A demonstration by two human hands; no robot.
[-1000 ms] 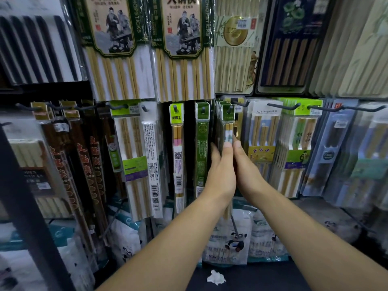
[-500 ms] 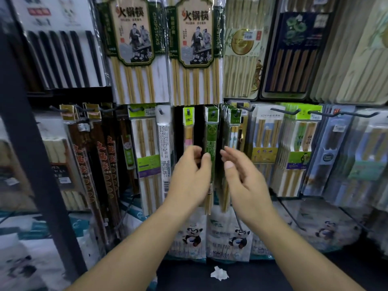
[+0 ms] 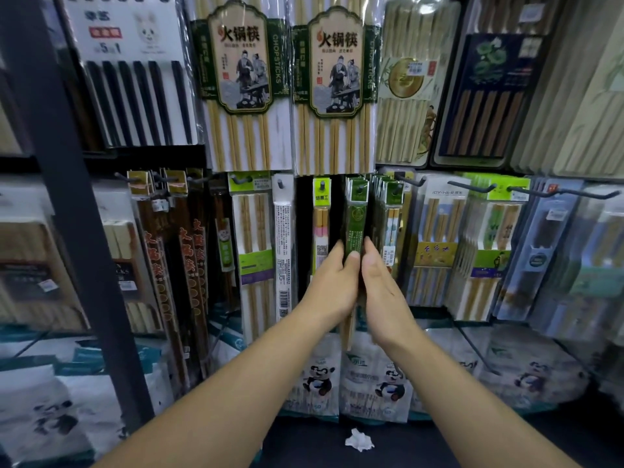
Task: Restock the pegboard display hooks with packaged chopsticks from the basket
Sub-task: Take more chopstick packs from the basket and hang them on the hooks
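As left hand (image 3: 332, 288) pinches green chopstick pack (image 3: 355, 224), right hand (image 3: 381, 292) flat alongside

A slim green chopstick pack (image 3: 355, 224) hangs upright from its hook (image 3: 360, 188).

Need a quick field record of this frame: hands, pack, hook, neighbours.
left hand: grips green pack, thumb on its front
right hand: fingers straight, flat against the pack's right side
green pack: hangs from hook
left neighbour: pink-tipped pack, on its own hook
below: crumpled paper on a dark surface
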